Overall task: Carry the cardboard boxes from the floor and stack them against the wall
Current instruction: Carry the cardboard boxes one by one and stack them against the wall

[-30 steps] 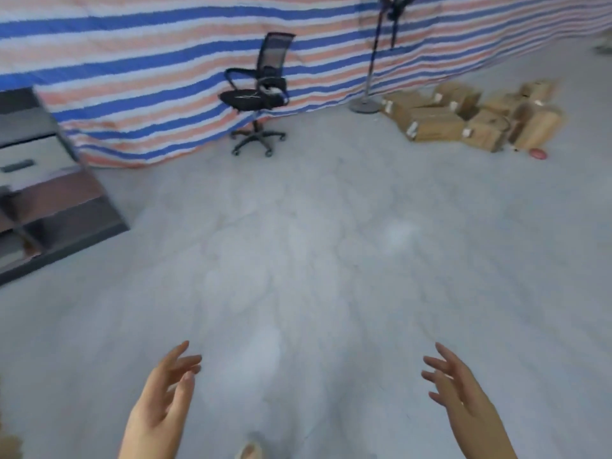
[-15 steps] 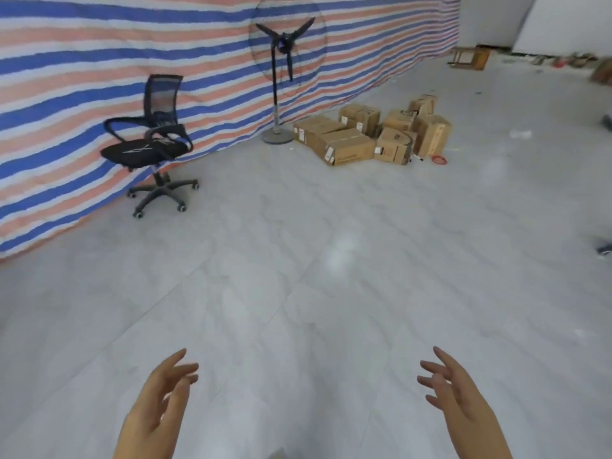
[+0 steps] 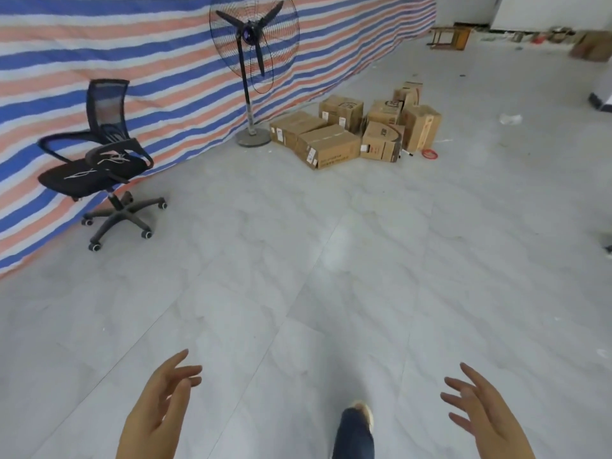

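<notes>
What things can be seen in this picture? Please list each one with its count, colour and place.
cardboard boxes: about seven, brown, clustered on the floor by the striped sheet, right of the fan
standing fan: one, black, against the striped sheet
office chair: one, black, left, near the striped sheet
striped sheet: one, blue, red and white, covering the wall
ring: one, red, on the floor right of the boxes
wooden stool: one, brown, far end
floor: grey tiles
foot: one, bottom centre
left hand: one, empty, fingers relaxed
right hand: one, empty, fingers relaxed
</notes>
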A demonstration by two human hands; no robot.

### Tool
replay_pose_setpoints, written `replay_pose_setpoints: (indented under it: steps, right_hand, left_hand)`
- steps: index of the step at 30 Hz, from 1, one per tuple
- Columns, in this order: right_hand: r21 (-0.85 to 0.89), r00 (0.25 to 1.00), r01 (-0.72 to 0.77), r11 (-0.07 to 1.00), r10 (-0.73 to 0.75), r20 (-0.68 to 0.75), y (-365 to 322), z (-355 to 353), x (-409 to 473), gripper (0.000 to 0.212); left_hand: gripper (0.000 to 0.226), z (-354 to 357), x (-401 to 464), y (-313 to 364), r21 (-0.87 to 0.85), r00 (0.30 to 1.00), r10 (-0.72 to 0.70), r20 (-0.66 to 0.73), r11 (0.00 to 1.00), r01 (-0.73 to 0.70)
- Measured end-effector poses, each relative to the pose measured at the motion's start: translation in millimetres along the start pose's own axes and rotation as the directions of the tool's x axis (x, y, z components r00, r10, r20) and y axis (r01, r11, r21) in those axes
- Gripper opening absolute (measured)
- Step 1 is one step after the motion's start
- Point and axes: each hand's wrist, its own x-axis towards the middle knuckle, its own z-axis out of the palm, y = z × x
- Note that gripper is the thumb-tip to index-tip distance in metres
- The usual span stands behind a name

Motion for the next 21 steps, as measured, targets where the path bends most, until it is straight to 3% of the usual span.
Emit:
replay_pose_setpoints:
  steps: [8, 14, 21]
  right_hand:
    - [-0.041, 0.984, 0.164, 0.986, -0.161, 0.074, -82, -7, 203, 0.032]
    - [-0.065, 0.983, 0.156, 0.986, -0.148, 0.112, -111, -18, 312, 0.034]
    - [-0.074, 0.990, 0.112, 0.991, -0.105, 0.091, -122, -4, 440, 0.032]
  left_hand:
    - [0.044, 143, 142, 67, -0.054, 0.999, 0.031, 0.012, 0.998, -0.031]
    - [0.039, 230, 216, 99, -0.074, 0.995, 0.032, 0.093, 0.997, -0.025]
    - [0.040, 304, 322, 111, -0.030, 0.997, -0.021, 0.075, 0.999, 0.024]
